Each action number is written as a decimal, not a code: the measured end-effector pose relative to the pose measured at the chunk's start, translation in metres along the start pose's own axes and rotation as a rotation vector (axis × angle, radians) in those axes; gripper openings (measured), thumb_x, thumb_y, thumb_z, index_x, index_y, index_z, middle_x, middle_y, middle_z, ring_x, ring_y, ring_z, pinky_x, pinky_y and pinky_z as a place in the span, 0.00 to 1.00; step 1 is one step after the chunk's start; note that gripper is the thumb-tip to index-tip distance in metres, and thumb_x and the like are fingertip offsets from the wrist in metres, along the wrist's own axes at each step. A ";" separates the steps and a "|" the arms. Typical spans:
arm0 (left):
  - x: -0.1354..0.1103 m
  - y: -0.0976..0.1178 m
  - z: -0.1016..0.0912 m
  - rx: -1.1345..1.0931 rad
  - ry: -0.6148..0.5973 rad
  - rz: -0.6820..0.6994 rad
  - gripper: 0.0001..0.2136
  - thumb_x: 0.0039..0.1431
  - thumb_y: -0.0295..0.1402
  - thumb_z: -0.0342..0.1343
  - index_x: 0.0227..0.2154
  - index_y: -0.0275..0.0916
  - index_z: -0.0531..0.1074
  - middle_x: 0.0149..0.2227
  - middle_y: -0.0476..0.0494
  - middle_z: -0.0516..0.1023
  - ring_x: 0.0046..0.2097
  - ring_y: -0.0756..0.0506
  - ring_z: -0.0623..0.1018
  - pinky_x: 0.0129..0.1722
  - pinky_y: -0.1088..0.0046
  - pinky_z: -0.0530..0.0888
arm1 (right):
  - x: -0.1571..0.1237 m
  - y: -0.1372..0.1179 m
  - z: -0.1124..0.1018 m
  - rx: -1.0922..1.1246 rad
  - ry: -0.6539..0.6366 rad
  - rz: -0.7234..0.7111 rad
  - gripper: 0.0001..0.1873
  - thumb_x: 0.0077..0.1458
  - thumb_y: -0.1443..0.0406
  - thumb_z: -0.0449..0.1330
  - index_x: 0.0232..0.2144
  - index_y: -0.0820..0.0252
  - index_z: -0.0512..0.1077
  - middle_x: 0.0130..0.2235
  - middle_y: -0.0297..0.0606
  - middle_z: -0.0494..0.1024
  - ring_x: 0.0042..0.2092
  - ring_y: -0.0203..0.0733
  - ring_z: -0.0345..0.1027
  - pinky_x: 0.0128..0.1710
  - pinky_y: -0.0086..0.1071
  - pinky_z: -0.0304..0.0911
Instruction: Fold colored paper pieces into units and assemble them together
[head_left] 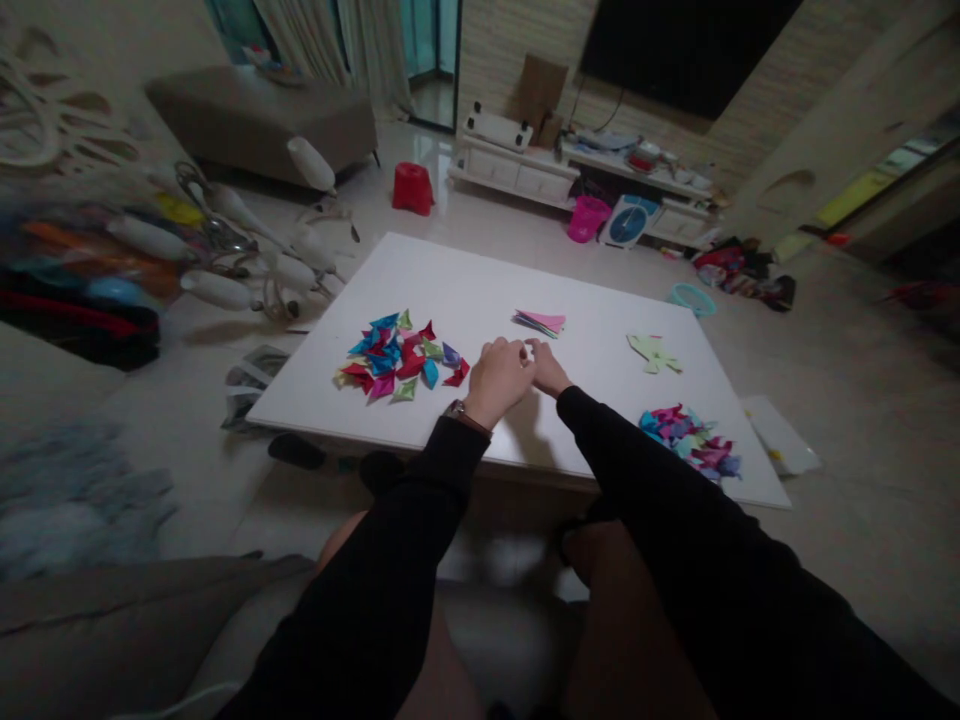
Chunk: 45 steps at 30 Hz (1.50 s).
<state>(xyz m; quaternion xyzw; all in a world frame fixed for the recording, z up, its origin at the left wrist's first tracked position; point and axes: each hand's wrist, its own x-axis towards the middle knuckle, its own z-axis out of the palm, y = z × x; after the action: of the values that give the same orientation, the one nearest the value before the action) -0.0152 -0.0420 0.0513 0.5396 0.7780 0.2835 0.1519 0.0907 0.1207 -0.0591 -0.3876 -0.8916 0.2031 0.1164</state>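
Observation:
Over the middle of the white table (450, 285), my left hand (498, 382) is closed, its back toward me. Close against it, my right hand (550, 369) is closed too, fingertips meeting those of the left. Whatever they pinch is hidden or too small to make out. Just beyond the hands lies a stack of folded paper (541, 321), pink on top. To the left is a pile of folded paper shapes (390, 352) in blue, red, green and purple. A second colourful pile of folded paper (690, 438) lies near my right forearm.
Pale green paper pieces (654, 353) lie on the table's right side. Beyond the table are a red stool (413, 188), a pink bin (587, 218) and a white TV cabinet (517, 172). A lamp with several white shades (277, 270) stands to the left.

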 end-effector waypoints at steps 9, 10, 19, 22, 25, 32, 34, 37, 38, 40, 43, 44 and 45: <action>-0.003 0.004 0.015 0.027 -0.022 0.074 0.12 0.63 0.34 0.52 0.43 0.39 0.77 0.48 0.36 0.77 0.52 0.37 0.75 0.56 0.60 0.71 | -0.187 0.221 -0.227 -0.310 0.121 0.645 0.16 0.55 0.60 0.62 0.44 0.64 0.74 0.43 0.51 0.77 0.44 0.51 0.72 0.51 0.45 0.66; -0.002 0.005 0.017 0.032 -0.029 0.078 0.12 0.63 0.34 0.52 0.43 0.38 0.77 0.48 0.36 0.77 0.52 0.37 0.75 0.56 0.60 0.71 | -0.210 0.242 -0.237 -0.296 0.117 0.749 0.18 0.55 0.58 0.63 0.44 0.63 0.74 0.42 0.52 0.78 0.43 0.52 0.73 0.49 0.46 0.67; 0.000 0.006 0.037 0.060 -0.060 0.096 0.12 0.62 0.34 0.53 0.42 0.37 0.78 0.47 0.35 0.76 0.51 0.38 0.75 0.56 0.60 0.71 | -0.279 0.304 -0.181 -0.157 -0.017 0.617 0.54 0.30 0.53 0.77 0.60 0.57 0.67 0.58 0.58 0.69 0.61 0.63 0.65 0.56 0.51 0.66; 0.000 0.007 0.040 0.077 -0.082 0.062 0.11 0.62 0.34 0.53 0.43 0.39 0.77 0.47 0.37 0.75 0.52 0.38 0.75 0.56 0.60 0.71 | -0.252 0.297 -0.154 -0.202 -0.039 0.589 0.57 0.31 0.55 0.78 0.64 0.55 0.64 0.61 0.55 0.64 0.62 0.60 0.64 0.61 0.48 0.61; 0.001 0.007 0.041 0.087 -0.090 0.057 0.11 0.63 0.35 0.53 0.43 0.39 0.77 0.47 0.37 0.75 0.52 0.38 0.75 0.57 0.60 0.71 | -0.222 0.291 -0.135 -0.252 -0.023 0.558 0.55 0.34 0.58 0.77 0.65 0.52 0.64 0.64 0.54 0.58 0.61 0.60 0.65 0.63 0.49 0.60; 0.003 0.003 0.038 0.067 -0.088 0.025 0.11 0.64 0.35 0.53 0.43 0.39 0.77 0.49 0.37 0.75 0.53 0.38 0.75 0.56 0.61 0.71 | -0.155 0.269 -0.100 -0.293 -0.010 0.412 0.36 0.39 0.64 0.72 0.53 0.59 0.74 0.56 0.50 0.65 0.47 0.50 0.71 0.55 0.43 0.67; 0.002 0.003 0.036 0.058 -0.088 0.026 0.11 0.64 0.35 0.53 0.43 0.39 0.77 0.49 0.37 0.75 0.53 0.39 0.75 0.56 0.62 0.71 | -0.137 0.255 -0.095 -0.291 -0.028 0.384 0.30 0.40 0.67 0.69 0.50 0.61 0.76 0.53 0.48 0.68 0.45 0.48 0.71 0.53 0.41 0.68; 0.000 0.005 0.032 0.042 -0.077 0.029 0.11 0.64 0.35 0.53 0.44 0.39 0.77 0.49 0.37 0.75 0.53 0.39 0.75 0.56 0.62 0.71 | -0.112 0.231 -0.093 -0.291 -0.038 0.342 0.26 0.44 0.67 0.66 0.49 0.61 0.77 0.50 0.47 0.70 0.46 0.48 0.71 0.53 0.39 0.67; -0.001 0.005 0.030 0.038 -0.073 0.031 0.11 0.64 0.35 0.53 0.44 0.39 0.77 0.50 0.37 0.75 0.54 0.39 0.75 0.56 0.62 0.71 | -0.104 0.222 -0.093 -0.293 -0.035 0.331 0.25 0.45 0.67 0.66 0.49 0.61 0.77 0.50 0.46 0.70 0.46 0.47 0.71 0.53 0.38 0.67; -0.002 0.005 0.026 0.030 -0.064 0.037 0.11 0.64 0.35 0.53 0.44 0.39 0.77 0.50 0.37 0.75 0.54 0.39 0.74 0.57 0.63 0.71 | -0.089 0.205 -0.096 -0.303 -0.012 0.309 0.24 0.47 0.65 0.65 0.49 0.62 0.77 0.49 0.46 0.70 0.47 0.48 0.70 0.52 0.38 0.67; -0.004 0.004 0.019 -0.001 -0.038 0.044 0.11 0.64 0.34 0.53 0.44 0.39 0.77 0.49 0.37 0.75 0.53 0.38 0.74 0.56 0.62 0.71 | -0.066 0.176 -0.104 -0.316 0.026 0.249 0.21 0.48 0.64 0.64 0.46 0.62 0.77 0.47 0.46 0.71 0.47 0.49 0.69 0.51 0.39 0.68; -0.004 0.003 0.017 -0.015 -0.030 0.043 0.11 0.64 0.34 0.53 0.44 0.39 0.77 0.49 0.37 0.75 0.53 0.38 0.74 0.56 0.62 0.71 | -0.058 0.165 -0.107 -0.313 0.038 0.221 0.20 0.48 0.64 0.64 0.45 0.62 0.78 0.47 0.46 0.71 0.47 0.49 0.69 0.51 0.39 0.68; -0.004 0.002 0.014 -0.028 -0.023 0.040 0.11 0.64 0.34 0.53 0.44 0.39 0.77 0.49 0.37 0.75 0.53 0.38 0.74 0.56 0.62 0.71 | -0.051 0.155 -0.110 -0.307 0.047 0.188 0.20 0.47 0.64 0.64 0.45 0.62 0.78 0.46 0.45 0.71 0.47 0.50 0.69 0.51 0.40 0.68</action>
<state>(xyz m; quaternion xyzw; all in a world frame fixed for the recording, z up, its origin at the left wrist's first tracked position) -0.0043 -0.0416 0.0409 0.5561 0.7612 0.2913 0.1625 0.2645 0.2085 -0.0338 -0.4871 -0.8690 0.0655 0.0574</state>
